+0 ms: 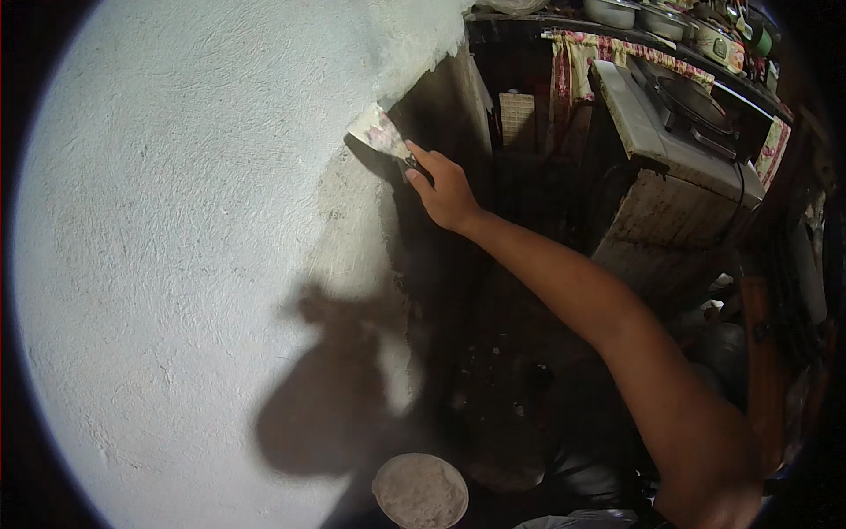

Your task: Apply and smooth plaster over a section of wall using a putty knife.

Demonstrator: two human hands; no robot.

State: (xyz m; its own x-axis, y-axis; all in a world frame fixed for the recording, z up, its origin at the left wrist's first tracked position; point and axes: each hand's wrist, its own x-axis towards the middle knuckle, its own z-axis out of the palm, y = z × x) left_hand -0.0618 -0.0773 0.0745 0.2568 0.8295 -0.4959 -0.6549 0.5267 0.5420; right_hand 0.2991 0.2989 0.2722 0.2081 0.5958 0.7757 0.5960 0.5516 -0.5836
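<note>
My right hand [448, 192] is closed around the handle of a putty knife [379, 132], its arm stretched up from the lower right. The wide blade, smeared with pale paste, lies against the wall at the ragged edge of the white coating [194, 229]. Below the blade, a strip of bare grey-beige wall [352, 207] runs down beside a dark corner. A round white tub [420, 491] of beige-grey paste is at the bottom of the view. My left hand does not show.
To the right stands a worn tiled counter [634, 119] with a gas stove [696, 106]. Pots [611, 12] and a small cooker [716, 42] sit on a shelf above a flowered curtain [577, 66]. A wooden post [760, 370] rises at the right. My shadow [326, 406] falls on the wall.
</note>
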